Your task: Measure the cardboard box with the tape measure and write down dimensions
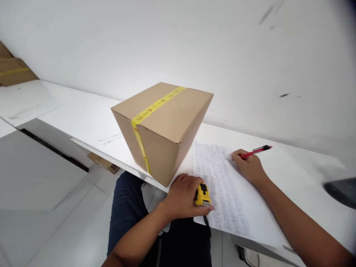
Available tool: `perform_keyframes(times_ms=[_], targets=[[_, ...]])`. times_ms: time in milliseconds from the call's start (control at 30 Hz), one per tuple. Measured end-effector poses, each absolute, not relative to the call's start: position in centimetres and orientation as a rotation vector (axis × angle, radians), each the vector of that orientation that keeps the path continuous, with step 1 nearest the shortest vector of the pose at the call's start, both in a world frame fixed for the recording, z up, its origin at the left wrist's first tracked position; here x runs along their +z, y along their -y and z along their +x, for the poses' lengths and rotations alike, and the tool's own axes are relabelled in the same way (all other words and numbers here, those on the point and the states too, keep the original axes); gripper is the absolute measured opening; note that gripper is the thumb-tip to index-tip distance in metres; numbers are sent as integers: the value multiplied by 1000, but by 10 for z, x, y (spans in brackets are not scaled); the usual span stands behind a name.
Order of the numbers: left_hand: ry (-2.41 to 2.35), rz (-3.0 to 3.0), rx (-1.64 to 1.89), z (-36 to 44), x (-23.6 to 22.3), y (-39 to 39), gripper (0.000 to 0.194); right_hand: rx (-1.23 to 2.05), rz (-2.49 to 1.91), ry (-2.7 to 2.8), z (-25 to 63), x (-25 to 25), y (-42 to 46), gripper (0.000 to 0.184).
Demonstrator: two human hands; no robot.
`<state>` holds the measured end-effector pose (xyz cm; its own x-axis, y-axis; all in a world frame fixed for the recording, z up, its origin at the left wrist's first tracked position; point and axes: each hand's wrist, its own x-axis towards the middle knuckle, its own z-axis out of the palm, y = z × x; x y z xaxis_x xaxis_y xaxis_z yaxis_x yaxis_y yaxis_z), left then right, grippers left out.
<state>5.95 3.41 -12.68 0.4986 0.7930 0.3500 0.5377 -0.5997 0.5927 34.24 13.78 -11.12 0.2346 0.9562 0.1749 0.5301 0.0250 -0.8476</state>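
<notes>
My left hand (183,196) is closed around a yellow tape measure (203,194) with a black strap hanging below it. That hand rests at the table's front edge, beside the near corner of a cardboard box (169,122). Yellow printed tape runs across the box's top and down its side. In my right hand (249,165) is a red pen (256,151) with a black end, gripped between the fingers. The pen's tip is hidden by the fingers. Under both hands lies a sheet of paper (222,193) covered in lines of handwriting too blurred to read.
The white table (83,115) runs along a white wall (155,44). At the far left stands another taped cardboard box (18,72). A dark object (342,191) sits at the right edge. Below the table, a flat carton (102,162) lies on the tiled floor.
</notes>
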Motion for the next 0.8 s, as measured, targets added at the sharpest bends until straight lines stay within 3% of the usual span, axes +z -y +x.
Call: perform_keyframes(times_ms=[367, 633, 800], targets=[[-1098, 2273, 831, 58, -123, -30, 69, 460, -1748, 1392, 345, -124, -139, 21], [-1087, 2087, 855, 52, -121, -29, 70, 170, -1759, 1642, 345, -138, -143, 27], [-816, 1988, 1083, 51, -108, -3, 69, 140, -1780, 1714, 340, -128, -141, 39]])
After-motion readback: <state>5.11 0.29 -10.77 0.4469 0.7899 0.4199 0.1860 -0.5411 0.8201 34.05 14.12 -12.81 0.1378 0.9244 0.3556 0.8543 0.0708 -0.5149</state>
